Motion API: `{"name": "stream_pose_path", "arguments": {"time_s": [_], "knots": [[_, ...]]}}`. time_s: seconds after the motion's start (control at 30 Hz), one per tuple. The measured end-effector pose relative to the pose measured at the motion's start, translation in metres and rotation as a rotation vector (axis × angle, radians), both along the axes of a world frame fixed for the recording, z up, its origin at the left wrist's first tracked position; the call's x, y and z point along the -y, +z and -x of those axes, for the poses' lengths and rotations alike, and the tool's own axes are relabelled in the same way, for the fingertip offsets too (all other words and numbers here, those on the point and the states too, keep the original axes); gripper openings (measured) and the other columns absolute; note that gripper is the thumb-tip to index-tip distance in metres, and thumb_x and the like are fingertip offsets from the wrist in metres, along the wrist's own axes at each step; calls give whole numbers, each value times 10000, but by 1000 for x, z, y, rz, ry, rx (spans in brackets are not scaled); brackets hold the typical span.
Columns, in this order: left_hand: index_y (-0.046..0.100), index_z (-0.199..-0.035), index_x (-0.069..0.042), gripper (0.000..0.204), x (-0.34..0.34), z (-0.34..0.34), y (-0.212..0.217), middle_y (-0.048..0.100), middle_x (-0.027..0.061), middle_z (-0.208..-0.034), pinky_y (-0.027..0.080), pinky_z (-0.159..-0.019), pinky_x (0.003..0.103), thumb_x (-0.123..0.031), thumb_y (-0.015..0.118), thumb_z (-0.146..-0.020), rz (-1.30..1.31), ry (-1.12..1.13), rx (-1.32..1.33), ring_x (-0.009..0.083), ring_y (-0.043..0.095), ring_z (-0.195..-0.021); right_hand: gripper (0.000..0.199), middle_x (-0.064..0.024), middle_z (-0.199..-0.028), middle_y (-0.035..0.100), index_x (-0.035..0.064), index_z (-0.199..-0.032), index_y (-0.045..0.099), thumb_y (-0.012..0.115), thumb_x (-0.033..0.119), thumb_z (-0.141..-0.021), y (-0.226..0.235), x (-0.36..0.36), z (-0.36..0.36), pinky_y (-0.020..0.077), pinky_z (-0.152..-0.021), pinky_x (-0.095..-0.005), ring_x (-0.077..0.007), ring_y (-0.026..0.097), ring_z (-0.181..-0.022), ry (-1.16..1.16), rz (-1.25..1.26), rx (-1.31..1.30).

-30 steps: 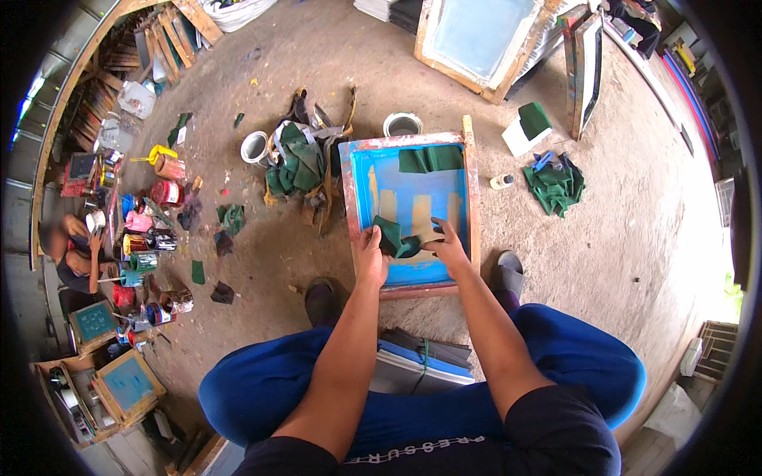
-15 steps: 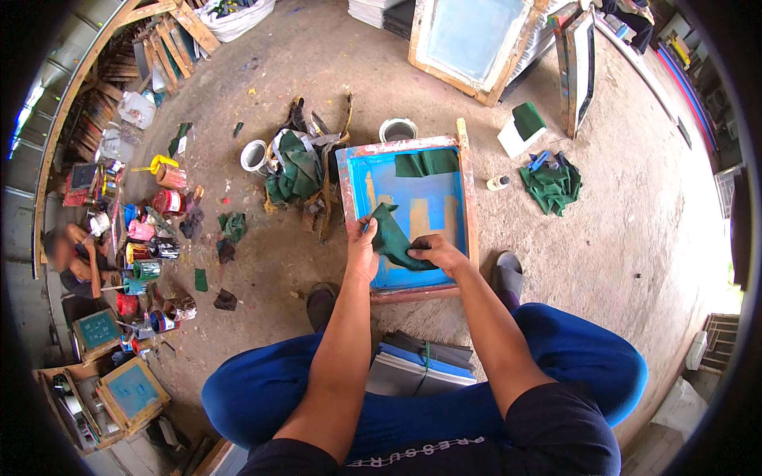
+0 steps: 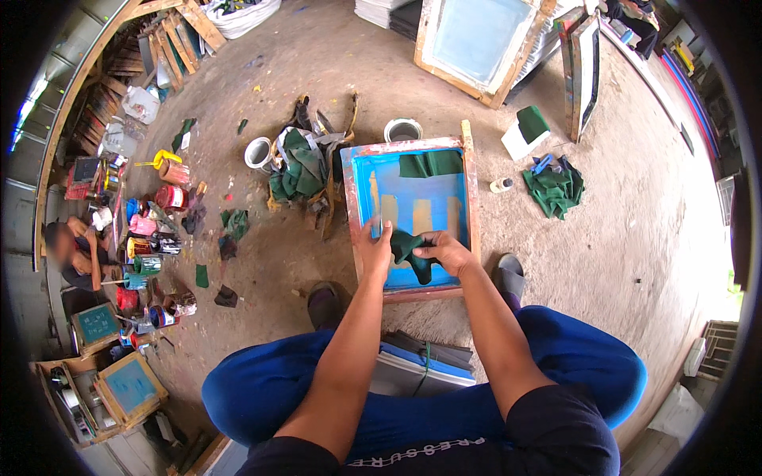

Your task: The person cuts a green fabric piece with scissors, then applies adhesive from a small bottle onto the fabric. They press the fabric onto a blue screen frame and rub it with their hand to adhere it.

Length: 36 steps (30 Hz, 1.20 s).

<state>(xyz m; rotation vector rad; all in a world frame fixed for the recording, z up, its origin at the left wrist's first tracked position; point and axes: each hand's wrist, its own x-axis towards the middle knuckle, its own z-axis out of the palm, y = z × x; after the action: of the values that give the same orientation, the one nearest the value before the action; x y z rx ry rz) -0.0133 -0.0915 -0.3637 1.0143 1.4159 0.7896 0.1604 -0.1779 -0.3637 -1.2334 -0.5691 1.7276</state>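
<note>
In front of me lies a wooden-framed printing screen (image 3: 470,274) with a blue mesh and tan bar-shaped areas. Over its near half, my right hand (image 3: 446,252) pinches a crumpled dark green cloth (image 3: 414,255), part of which hangs below the fingers. My left hand (image 3: 376,252) is just left of the cloth, thumb and fingers raised and apart; its thumb is close to the cloth's edge, and I cannot tell whether they touch. A second green cloth piece (image 3: 431,164) rests flat across the screen's far end.
Green rags (image 3: 554,189) lie right of the screen beside a small bottle (image 3: 501,185). Left of it sits a rag heap (image 3: 300,170) with a white pail (image 3: 258,152). Ink tins (image 3: 171,197) crowd the far left near another person (image 3: 79,250). Framed screens (image 3: 476,44) lean behind.
The green cloth has gone from stretched between both hands to bunched in my right hand. My left thumb and fingers have come apart. The view has shifted slightly.
</note>
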Motion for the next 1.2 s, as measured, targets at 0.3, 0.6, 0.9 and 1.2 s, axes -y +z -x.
{"name": "stream_pose_path", "arguments": {"time_s": [0.3, 0.6, 0.9, 1.2], "knots": [[761, -1178, 17, 438, 34, 5, -26, 752, 48, -1018, 508, -870, 329, -371, 761, -975, 130, -504, 100, 137, 658, -921, 448, -112, -1044, 727, -37, -1214, 677, 847, 215, -885, -19, 6, -8, 545, -873, -358, -195, 682, -986, -176, 91, 360], [767, -1100, 9, 354, 51, 9, -53, 733, 25, -959, 511, -761, 291, -331, 734, -1004, 256, -445, 141, 99, 635, -829, 571, -148, -1148, 739, -16, -1294, 659, 877, 277, -856, -52, 29, -1, 532, -893, -413, -282, 704, -1064, 27, 137, 358], [607, -1386, -54, 551, 54, 66, -93, 680, 234, -1217, 501, -971, 544, -450, 658, -1006, -520, 43, -1036, 440, 655, -1074, 807, -199, -1629, 379, 128, -1578, 385, 722, 482, -937, -56, 19, 20, 396, -1166, -500, -353, 411, -1478, 169, -123, 1663], [391, -1569, -168, 567, 84, 106, -116, 638, 288, -1304, 514, -919, 585, -392, 550, -1072, 133, -296, -738, 496, 631, -1149, 799, -109, -1733, 213, 200, -1675, 230, 474, 605, -1032, -104, -15, 39, 223, -1272, -557, -341, 202, -1593, 586, -254, 1807]]}}
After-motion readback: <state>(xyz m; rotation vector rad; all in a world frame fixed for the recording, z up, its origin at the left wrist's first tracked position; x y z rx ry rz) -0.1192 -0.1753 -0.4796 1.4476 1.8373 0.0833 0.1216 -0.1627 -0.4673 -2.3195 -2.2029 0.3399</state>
